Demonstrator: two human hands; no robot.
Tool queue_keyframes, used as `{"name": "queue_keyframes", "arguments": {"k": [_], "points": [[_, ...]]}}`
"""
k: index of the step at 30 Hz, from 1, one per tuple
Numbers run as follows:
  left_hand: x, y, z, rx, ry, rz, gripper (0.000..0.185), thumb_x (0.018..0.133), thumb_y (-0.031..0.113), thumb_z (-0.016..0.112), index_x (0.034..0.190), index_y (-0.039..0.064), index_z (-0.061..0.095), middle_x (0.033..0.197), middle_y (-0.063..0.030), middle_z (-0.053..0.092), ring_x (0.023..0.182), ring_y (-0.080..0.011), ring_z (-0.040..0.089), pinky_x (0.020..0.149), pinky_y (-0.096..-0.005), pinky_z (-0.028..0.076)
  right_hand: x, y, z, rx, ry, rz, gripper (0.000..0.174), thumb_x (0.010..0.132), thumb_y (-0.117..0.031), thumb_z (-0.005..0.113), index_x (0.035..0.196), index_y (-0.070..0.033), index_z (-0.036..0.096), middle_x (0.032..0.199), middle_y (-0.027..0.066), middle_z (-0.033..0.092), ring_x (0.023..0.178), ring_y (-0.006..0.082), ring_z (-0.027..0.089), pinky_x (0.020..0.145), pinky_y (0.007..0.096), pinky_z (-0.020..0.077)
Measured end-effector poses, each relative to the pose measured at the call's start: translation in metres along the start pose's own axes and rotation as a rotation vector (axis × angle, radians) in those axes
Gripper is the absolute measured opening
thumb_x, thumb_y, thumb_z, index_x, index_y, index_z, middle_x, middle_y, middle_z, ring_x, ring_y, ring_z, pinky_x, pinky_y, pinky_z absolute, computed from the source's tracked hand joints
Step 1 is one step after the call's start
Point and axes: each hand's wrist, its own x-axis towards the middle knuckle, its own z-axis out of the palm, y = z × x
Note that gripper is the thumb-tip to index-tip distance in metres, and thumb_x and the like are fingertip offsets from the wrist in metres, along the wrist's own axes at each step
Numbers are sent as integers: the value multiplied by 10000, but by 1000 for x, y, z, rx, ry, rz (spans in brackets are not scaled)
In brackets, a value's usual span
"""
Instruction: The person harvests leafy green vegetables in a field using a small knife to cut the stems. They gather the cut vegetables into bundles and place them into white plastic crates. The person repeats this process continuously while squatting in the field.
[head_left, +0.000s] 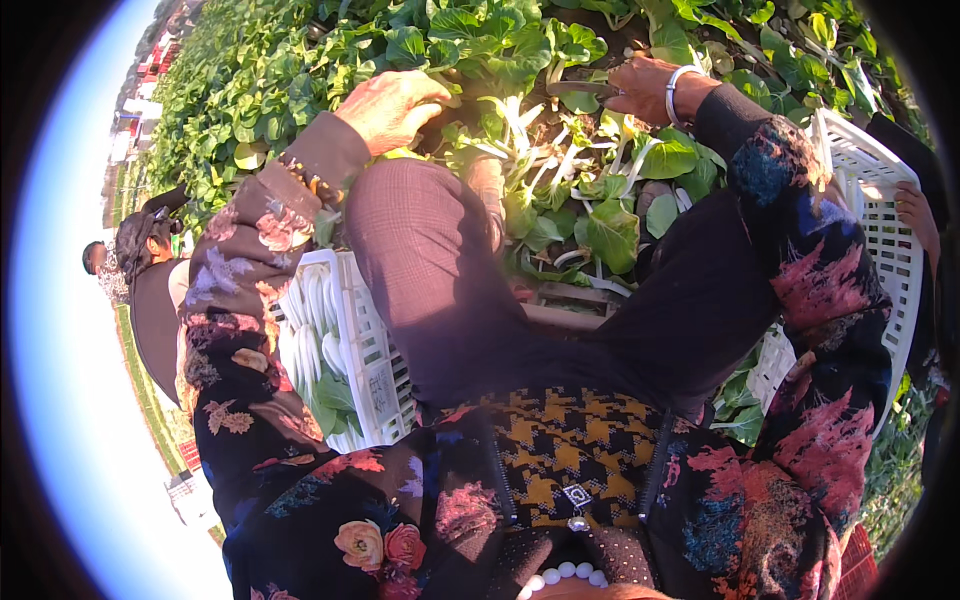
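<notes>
My left hand (394, 109) hovers above my knee beside the leafy greens (517, 56), with thumb and bent fingers a little apart and nothing seen between them. A knife (581, 88) is gripped in my right hand (643, 88), its blade pointing left across the plants. Between the two hands stand short, pale-stemmed plants resembling bok choy. Cut leaves and white stalks (559, 161) lie scattered on the soil in front of my feet. One large loose leaf (611, 234) rests between my legs.
At my left is a white plastic crate (379, 360) holding pale-stemmed greens. Another white crate (896, 247) stands at my right, with another person's hand (916, 214) at its rim. A slatted piece (570, 304) lies below me. Other people (154, 247) are at far left.
</notes>
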Motion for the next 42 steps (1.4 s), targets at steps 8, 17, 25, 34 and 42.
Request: {"name": "queue_keyframes", "arguments": {"k": [8, 17, 25, 34, 42], "points": [[162, -62, 143, 205, -172, 278, 198, 743, 68, 608, 940, 48, 618, 938, -118, 587, 951, -312, 565, 810, -390, 465, -32, -24, 6, 157, -29, 2, 296, 875, -315, 585, 918, -25, 548, 736, 202, 611, 739, 396, 610, 656, 485, 478], [156, -113, 137, 666, 63, 92, 568, 674, 42, 621, 1216, -11, 458, 1271, -183, 478, 1130, -293, 483, 997, -425, 336, -24, -41, 27, 384, -64, 131, 330, 889, -305, 542, 919, 20, 589, 724, 238, 617, 714, 412, 620, 663, 479, 494], [109, -154, 134, 649, 124, -4, 261, 836, 161, 515, 1069, 58, 574, 1254, -124, 500, 957, -210, 508, 852, -336, 379, 108, 7, 95, 83, 300, 50, 320, 937, -297, 485, 971, 15, 546, 739, 231, 586, 715, 389, 606, 614, 452, 480], [59, -175, 158, 841, -48, -124, 435, 765, 72, 509, 1197, 93, 460, 1073, -79, 490, 961, -233, 489, 832, -346, 399, 203, -15, 140, 709, 229, 615, 445, 880, -371, 484, 1059, 16, 613, 1012, 303, 612, 984, 442, 590, 882, 470, 467], [55, -176, 166, 729, 47, -137, 345, 779, 61, 537, 1124, 58, 533, 1127, -91, 547, 1033, -276, 522, 906, -392, 414, 241, -5, 147, 634, 138, 516, 453, 887, -359, 414, 1013, 27, 615, 988, 300, 613, 966, 460, 579, 891, 489, 443]]}}
